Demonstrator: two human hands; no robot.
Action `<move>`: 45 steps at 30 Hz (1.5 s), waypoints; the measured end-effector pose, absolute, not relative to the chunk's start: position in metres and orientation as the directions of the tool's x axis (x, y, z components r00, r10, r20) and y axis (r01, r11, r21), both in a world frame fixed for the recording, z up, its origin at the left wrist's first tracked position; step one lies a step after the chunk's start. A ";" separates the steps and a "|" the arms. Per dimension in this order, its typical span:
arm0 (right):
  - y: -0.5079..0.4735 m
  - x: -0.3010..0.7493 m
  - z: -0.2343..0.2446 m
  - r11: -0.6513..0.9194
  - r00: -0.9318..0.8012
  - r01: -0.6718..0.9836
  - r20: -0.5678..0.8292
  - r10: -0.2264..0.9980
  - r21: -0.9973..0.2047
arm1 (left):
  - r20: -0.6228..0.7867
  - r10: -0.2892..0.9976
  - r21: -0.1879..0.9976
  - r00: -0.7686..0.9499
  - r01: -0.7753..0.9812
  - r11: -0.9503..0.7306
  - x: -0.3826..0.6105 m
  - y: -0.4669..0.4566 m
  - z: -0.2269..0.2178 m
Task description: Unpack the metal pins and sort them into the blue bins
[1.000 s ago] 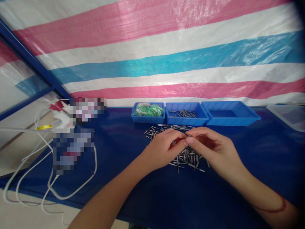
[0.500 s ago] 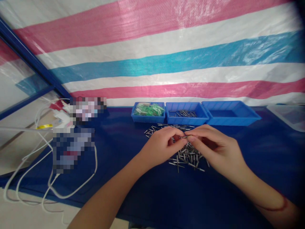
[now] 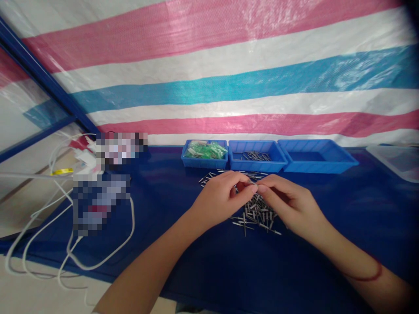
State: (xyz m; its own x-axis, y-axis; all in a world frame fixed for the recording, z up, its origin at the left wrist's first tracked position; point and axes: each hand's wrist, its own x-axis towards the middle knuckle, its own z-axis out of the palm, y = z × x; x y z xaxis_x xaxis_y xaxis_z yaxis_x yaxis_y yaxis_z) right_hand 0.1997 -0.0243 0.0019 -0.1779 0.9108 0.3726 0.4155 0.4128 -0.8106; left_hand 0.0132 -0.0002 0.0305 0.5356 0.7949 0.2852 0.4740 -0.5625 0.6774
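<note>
Above a loose pile of blind rivets, my two hands meet at the fingertips. My left hand is closed in a pinch around a thin metal blind rivet, little of which shows between the fingers. From the other side, the thumb and forefinger of my right hand pinch at the same spot, their tips touching or nearly touching my left fingertips. Part of the pile is hidden under both hands.
Behind the pile stand three blue bins: one with green packets, one with rivets, and a right one showing its bare floor. A clear plastic container is at far right. White cables lie left.
My right hand has shifted slightly left and down, closer to my left fingertips. The rivet between the fingers shows at a different angle. The bins and pile look unchanged.
</note>
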 end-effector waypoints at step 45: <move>-0.008 0.218 -0.014 0.102 0.162 0.108 0.119 0.979 -0.989 | 0.056 0.526 -0.014 0.849 0.527 -0.850 0.023 0.000 0.001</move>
State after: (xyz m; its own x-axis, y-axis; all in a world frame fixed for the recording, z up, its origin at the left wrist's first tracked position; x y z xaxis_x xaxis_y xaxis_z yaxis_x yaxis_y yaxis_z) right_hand 0.2180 -0.0079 -0.0136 0.1625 0.9795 0.1193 0.1085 0.1024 -0.9888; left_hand 0.0226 -0.0004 0.0009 0.8487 0.5258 0.0565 0.5273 -0.8496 -0.0144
